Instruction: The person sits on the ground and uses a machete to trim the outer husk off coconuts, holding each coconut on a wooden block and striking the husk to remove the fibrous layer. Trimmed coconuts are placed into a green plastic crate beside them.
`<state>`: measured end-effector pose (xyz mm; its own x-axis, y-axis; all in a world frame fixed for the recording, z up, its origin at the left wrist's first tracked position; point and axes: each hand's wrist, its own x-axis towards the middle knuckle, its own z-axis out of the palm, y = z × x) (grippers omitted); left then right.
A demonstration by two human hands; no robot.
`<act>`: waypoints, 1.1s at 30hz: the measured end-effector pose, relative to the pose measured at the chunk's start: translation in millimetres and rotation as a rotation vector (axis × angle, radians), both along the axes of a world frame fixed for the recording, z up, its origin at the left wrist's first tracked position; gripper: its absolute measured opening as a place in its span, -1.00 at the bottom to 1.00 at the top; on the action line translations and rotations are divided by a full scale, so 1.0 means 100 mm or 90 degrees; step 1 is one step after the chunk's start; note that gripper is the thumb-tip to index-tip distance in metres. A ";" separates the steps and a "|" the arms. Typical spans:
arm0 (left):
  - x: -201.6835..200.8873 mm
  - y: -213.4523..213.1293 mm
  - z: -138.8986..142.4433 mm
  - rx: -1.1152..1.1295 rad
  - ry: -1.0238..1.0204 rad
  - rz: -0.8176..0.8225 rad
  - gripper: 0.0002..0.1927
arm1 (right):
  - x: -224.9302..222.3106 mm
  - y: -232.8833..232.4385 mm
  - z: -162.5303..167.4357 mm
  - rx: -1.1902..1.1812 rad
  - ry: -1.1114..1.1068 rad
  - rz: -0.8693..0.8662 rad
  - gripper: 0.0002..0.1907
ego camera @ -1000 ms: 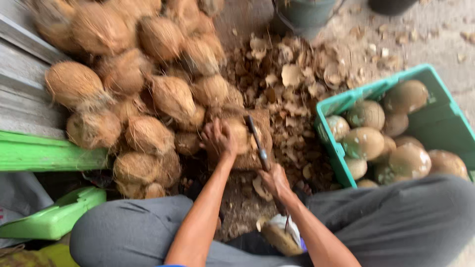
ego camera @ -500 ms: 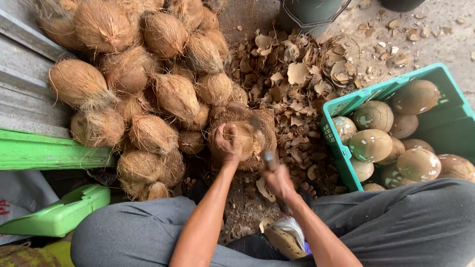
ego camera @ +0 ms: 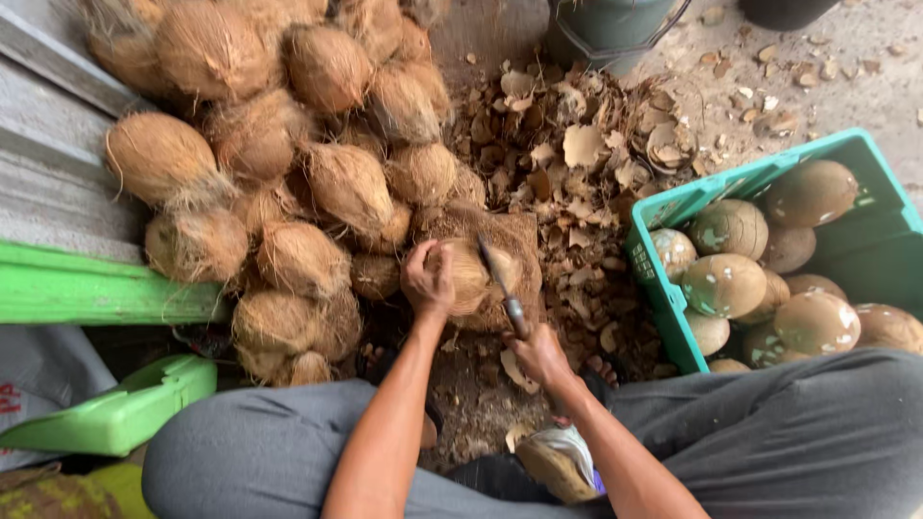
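Between your knees, nearest the cam, sits a worn sandal [ego camera: 556, 464] on the littered ground. Just above it your right hand [ego camera: 540, 354] is wrapped tight round the handle of a knife [ego camera: 502, 284], fingers closed on it, blade angled up & left so it lies against the coconut [ego camera: 471, 274]. Your left hand [ego camera: 429, 280] grips that same coconut from its left side, fingers curled over the husk, clamped on it. The coconut rests on a wooden block [ego camera: 514, 259], approx. centre of view, btw the pile and the crate.

Left of your leg lies a green plastic piece [ego camera: 125, 413], w/ a green plank [ego camera: 87, 293] above it. Right of the block, a teal crate [ego camera: 707, 192] holds peeled, smooth coconuts [ego camera: 726, 284]. Left & beyond your hands, a heap of brown hairy coconuts [ego camera: 279, 144] stacks up against a grey wall. Farther back, shell chips [ego camera: 586, 144] cover the ground, and a dark bucket [ego camera: 611, 29] stands at the top edge.
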<state>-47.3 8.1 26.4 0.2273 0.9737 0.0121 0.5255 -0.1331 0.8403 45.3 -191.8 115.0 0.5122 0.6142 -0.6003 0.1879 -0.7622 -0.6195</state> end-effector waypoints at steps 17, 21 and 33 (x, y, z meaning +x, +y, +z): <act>-0.18 0.22 -0.01 -0.009 -0.101 -0.098 -0.44 | 0.23 -0.04 -0.30 0.065 0.128 -0.006 -0.80; -0.22 0.24 0.00 0.011 -0.059 -0.040 -0.45 | 0.40 0.00 -0.02 0.206 0.091 -0.097 -0.66; -0.09 -0.03 0.32 -0.164 0.173 0.093 -0.04 | 0.53 0.17 -0.44 -0.003 -0.231 0.028 -0.67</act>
